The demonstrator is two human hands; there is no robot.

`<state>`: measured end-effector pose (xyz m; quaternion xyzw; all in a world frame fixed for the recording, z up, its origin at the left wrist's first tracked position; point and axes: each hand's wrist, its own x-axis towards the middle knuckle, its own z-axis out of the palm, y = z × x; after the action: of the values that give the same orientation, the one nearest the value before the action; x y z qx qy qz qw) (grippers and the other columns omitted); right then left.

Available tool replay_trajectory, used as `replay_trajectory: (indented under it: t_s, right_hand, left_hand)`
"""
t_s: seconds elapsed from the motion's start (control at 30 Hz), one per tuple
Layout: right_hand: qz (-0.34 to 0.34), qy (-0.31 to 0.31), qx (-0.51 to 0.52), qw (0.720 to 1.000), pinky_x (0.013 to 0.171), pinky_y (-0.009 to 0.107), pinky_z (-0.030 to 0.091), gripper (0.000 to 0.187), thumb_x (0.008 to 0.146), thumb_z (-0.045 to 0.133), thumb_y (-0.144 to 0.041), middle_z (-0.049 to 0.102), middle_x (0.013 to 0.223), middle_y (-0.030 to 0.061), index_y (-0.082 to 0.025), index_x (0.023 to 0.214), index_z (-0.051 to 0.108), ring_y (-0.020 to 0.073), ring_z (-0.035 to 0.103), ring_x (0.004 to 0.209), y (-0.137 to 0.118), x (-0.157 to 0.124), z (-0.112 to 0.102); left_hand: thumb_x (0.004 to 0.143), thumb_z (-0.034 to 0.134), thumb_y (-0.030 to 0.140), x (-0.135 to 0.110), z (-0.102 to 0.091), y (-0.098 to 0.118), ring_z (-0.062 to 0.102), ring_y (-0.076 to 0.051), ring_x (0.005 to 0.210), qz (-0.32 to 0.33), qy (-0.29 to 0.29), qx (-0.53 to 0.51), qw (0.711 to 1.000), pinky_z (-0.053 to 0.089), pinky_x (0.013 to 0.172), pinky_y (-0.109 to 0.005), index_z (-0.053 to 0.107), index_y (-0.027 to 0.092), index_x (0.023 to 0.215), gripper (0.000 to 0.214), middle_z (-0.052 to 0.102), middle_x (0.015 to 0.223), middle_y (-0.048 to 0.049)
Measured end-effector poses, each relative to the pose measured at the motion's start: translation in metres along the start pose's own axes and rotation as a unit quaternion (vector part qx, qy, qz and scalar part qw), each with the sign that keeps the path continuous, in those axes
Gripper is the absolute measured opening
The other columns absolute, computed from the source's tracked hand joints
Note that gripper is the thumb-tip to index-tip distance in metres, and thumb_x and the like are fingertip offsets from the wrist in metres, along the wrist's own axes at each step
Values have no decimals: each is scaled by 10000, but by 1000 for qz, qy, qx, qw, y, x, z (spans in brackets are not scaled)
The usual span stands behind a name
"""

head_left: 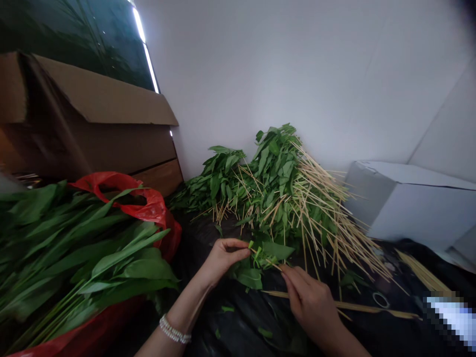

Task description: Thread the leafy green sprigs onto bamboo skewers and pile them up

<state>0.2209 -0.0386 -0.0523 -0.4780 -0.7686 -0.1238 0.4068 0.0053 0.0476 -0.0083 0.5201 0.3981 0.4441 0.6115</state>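
Right of the red bag [170, 223], the left hand [224, 255] has fingers pinching a thin stick [273, 264] beside leaf bits [257, 258], the right hand [310, 300], fingers closed, gripping its other end.

I hold a thin, straight, pale wooden skewer [274, 265] in front of me, sloping down to my right. Bright green, narrow leafy pieces [257, 257] cluster at its left part; I cannot tell whether they are pierced. It is above the dark ground.
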Motion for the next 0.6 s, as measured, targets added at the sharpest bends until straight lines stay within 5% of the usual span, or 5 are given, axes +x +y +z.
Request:
replay_trajectory:
  t_s: [0.27, 0.37, 0.47, 0.6]
  right_hand:
    - [-8, -7, 5, 1000, 648, 262, 527, 291, 976, 375, -169, 674, 785, 61, -141, 1099, 638, 158, 674, 651, -3, 2, -1]
    - [-6, 11, -2, 1000, 664, 263, 527, 278, 982, 387, -182, 684, 789, 63, -141, 1093, 639, 156, 676, 656, -4, 4, -2]
    - [-18, 20, -5, 1000, 653, 257, 520, 250, 976, 419, -170, 688, 792, 61, -138, 1098, 635, 154, 677, 659, -6, 6, -2]
    - [-52, 25, -8, 998, 633, 250, 513, 243, 969, 444, -162, 693, 800, 64, -126, 1134, 620, 150, 673, 654, -7, 7, -3]
  left_hand:
    - [556, 878, 281, -1, 3, -6, 652, -167, 685, 10, -48, -5, 999, 505, 705, -269, 752, 148, 694, 229, 739, 775, -55]
    - [616, 850, 315, -3, 4, -4, 644, -181, 743, 39, -67, 1, 997, 498, 733, -288, 764, 173, 895, 324, 727, 856, -61]
    - [620, 852, 298, -6, 7, 2, 607, -252, 1018, 130, -99, 98, 982, 464, 873, -330, 696, 235, 1153, 559, 652, 1158, -103]
    - [662, 826, 278, -9, 11, 8, 488, -312, 1235, 196, -86, 209, 954, 344, 1048, -379, 777, 221, 891, 241, 576, 1299, -113]
